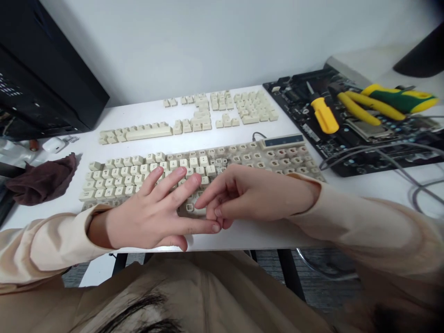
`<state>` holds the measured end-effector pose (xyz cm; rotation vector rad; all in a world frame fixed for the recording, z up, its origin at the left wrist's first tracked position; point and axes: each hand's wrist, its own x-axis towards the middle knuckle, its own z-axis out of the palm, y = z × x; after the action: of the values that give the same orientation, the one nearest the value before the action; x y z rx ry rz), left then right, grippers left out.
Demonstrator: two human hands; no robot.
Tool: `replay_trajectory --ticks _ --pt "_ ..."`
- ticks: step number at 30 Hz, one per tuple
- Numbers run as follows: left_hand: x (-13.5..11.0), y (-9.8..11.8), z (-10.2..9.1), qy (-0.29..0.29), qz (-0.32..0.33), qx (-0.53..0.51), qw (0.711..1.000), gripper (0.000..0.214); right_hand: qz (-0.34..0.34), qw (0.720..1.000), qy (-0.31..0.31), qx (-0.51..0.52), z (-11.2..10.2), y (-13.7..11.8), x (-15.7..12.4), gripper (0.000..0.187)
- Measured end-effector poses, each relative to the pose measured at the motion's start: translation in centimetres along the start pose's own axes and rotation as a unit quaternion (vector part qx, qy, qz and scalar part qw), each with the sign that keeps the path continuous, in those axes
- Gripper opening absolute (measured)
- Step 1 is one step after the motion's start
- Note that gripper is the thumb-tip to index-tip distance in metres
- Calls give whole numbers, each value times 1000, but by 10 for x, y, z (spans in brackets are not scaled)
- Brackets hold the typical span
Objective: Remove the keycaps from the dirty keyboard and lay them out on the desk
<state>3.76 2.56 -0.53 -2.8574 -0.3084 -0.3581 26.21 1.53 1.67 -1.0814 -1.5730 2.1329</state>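
Down at 6 o'clock, the left hand (pixel 149 217) lies flat and open on the old keyboard (pixel 114 173), and the right hand (pixel 249 194) beside it has fingers (pixel 208 196) curled shut; what they pinch is hidden. Up at 12 o'clock sit loose keys (pixel 194 118) in rows, and at 2 o'clock yellow tools (pixel 324 114) lie on a circuit board (pixel 298 99).

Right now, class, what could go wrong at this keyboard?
The loose keycaps lie in rows behind the keyboard; a reaching sleeve could scatter them. The pliers rest on the motherboard and might scratch it. The left hand and right hand crowd one spot; a cap could pop away.
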Motion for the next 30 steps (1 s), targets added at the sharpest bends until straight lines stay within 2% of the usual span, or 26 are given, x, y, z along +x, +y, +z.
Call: replay_trajectory --ticks 6,8,10,12,13,15,17,19,21,24,27,30 --pt "-3 4 -3 -25 -25 24 999 67 -36 999 21 14 1 0 -3 31" --pt "-4 5 -3 -22 -44 19 999 65 -66 997 34 -13 1 -1 -5 28" --pt "-4 3 -4 -10 -78 7 997 62 -115 987 83 -77 1 -2 -6 21" --pt "-2 -1 -7 -11 -121 -20 992 59 -194 950 166 -180 0 0 -5 17" --pt "-1 -4 -9 -19 -140 -38 989 57 -243 915 209 -244 -1 2 -4 16" --pt "4 -11 -15 -50 -171 -74 981 53 -339 823 268 -369 -2 7 -1 17" --pt "8 -16 -21 -75 -191 -94 974 49 -403 737 288 -460 -4 13 3 17" --pt "11 -17 -23 -90 -204 -91 970 48 -427 691 288 -507 -6 20 9 18" --pt "12 -14 -23 -100 -213 -74 969 50 -421 667 289 -542 -6 27 13 19" --pt "11 -5 -20 -103 -219 -38 970 49 -374 647 287 -599 -5 32 18 25" --pt "11 4 -18 -87 -236 -13 968 46 -336 645 273 -630 -3 31 18 34" --pt "11 11 -17 -76 -252 -21 965 44 -330 643 260 -640 -2 30 16 40"
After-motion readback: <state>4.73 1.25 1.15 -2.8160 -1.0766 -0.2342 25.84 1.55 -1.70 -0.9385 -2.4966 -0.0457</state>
